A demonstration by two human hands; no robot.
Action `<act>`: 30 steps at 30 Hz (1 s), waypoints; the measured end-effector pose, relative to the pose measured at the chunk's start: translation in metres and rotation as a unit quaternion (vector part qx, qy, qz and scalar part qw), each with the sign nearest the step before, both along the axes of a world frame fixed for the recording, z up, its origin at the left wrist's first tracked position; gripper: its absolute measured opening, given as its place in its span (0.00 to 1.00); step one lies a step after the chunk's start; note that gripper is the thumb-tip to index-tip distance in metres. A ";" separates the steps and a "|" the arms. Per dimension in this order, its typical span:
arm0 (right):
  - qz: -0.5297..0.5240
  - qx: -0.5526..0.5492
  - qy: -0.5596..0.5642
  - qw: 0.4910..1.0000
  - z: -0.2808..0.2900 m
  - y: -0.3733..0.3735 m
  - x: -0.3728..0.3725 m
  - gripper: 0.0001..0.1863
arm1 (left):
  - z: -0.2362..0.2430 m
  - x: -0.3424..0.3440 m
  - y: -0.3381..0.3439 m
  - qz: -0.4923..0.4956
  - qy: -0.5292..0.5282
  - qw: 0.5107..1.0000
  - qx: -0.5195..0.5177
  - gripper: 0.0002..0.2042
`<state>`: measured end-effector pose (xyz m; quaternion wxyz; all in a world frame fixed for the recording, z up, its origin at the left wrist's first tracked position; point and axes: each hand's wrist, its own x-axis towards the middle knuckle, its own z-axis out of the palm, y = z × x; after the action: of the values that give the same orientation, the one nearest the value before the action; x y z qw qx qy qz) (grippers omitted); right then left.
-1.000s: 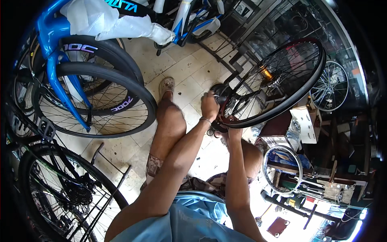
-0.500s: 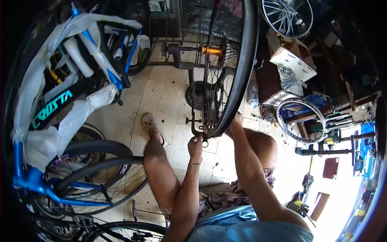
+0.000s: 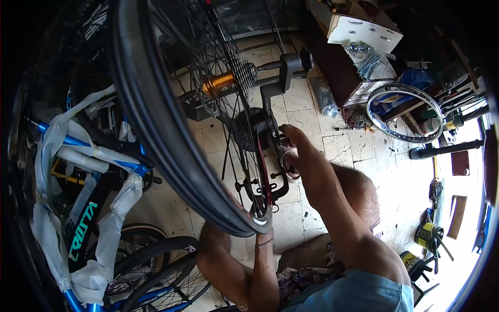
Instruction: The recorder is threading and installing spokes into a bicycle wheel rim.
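Wheel: mounted in stand, hub and cassette fitted; remaining work not shown. Left hand: at wheel's lower edge, mostly hidden, grip cannot be told. Right hand: bent beside stand, hold unclear

Bicycle workshop, wheel on stand, wrapped frame, loose rim

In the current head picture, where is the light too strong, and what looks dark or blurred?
Head view: glare bleaches the floor at right nearly white; head view: the outer border sinks into black; head view: the near wheel looms large, its rim softly blurred.
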<state>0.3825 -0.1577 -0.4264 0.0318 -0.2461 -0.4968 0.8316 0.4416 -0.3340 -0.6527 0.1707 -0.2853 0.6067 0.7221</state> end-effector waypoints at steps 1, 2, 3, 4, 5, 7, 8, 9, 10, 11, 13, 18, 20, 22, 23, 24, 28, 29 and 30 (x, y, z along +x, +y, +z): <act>0.014 0.099 -0.003 0.995 0.022 -0.002 0.004 0.18 | 0.000 -0.001 0.004 -0.002 -0.005 1.000 0.019 0.02; 0.030 0.196 -0.007 0.980 0.034 -0.003 0.007 0.17 | 0.001 -0.001 0.006 -0.003 -0.010 0.999 0.038 0.03; 0.048 0.014 -0.005 0.999 0.032 0.013 0.006 0.17 | 0.001 0.000 0.007 -0.001 -0.015 0.998 0.056 0.03; 0.023 0.047 -0.002 0.999 0.011 0.013 0.003 0.17 | 0.001 0.000 0.006 0.002 -0.020 0.997 0.073 0.04; 0.000 0.078 0.001 0.997 -0.010 0.011 -0.001 0.17 | -0.001 0.000 0.004 0.008 -0.025 0.996 0.090 0.04; 0.033 0.007 -0.086 0.996 0.008 0.006 -0.013 0.19 | 0.000 -0.002 -0.016 0.008 -0.025 0.996 0.081 0.04; 0.034 0.002 -0.081 0.996 -0.046 0.010 0.005 0.19 | 0.002 -0.005 -0.020 -0.002 -0.023 0.996 0.085 0.05; 0.011 0.064 -0.089 0.994 -0.126 0.008 -0.020 0.20 | 0.004 -0.008 -0.025 -0.009 -0.021 0.996 0.086 0.05; -0.030 0.143 -0.108 0.983 -0.188 0.034 -0.059 0.22 | 0.002 -0.006 -0.010 -0.033 -0.029 0.993 0.107 0.06; -0.068 0.220 -0.127 0.965 -0.239 0.064 -0.105 0.25 | -0.001 -0.003 0.006 -0.045 -0.033 0.991 0.119 0.06; -0.074 0.294 -0.127 0.944 -0.301 0.081 -0.102 0.29 | -0.001 -0.005 0.018 -0.041 -0.045 0.991 0.117 0.05; -0.029 0.314 -0.058 0.947 -0.306 0.070 -0.102 0.27 | -0.056 -0.010 0.015 -0.016 0.103 0.994 -0.030 0.04; -0.063 0.287 -0.055 0.954 -0.282 0.034 -0.120 0.25 | -0.098 -0.012 -0.028 0.009 0.274 0.941 -0.198 0.04; -0.042 0.293 -0.077 0.952 -0.283 0.014 -0.116 0.23 | -0.116 0.018 -0.044 0.039 0.210 0.966 -0.150 0.03; -0.030 0.310 -0.100 0.945 -0.299 0.050 -0.109 0.21 | -0.092 0.003 -0.004 0.024 0.154 0.986 -0.060 0.02; 0.031 0.118 -0.195 0.973 -0.295 0.101 -0.106 0.20 | -0.059 -0.009 0.027 0.012 0.104 0.994 0.024 0.03; 0.092 -0.012 -0.187 0.978 -0.269 0.063 -0.107 0.19 | -0.005 -0.004 -0.007 0.077 0.080 0.989 0.095 0.04; 0.059 0.023 -0.137 0.989 -0.272 0.057 -0.094 0.18 | -0.004 -0.002 -0.012 0.084 0.081 0.988 0.104 0.05; 0.023 0.054 -0.086 0.995 -0.275 0.051 -0.089 0.18 | -0.003 0.000 -0.017 0.088 0.081 0.987 0.111 0.05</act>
<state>0.2935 -0.1065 -0.7017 -0.0173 -0.3028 -0.5475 0.7799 0.4412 -0.3506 -0.6556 0.0875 -0.2574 0.5072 0.8178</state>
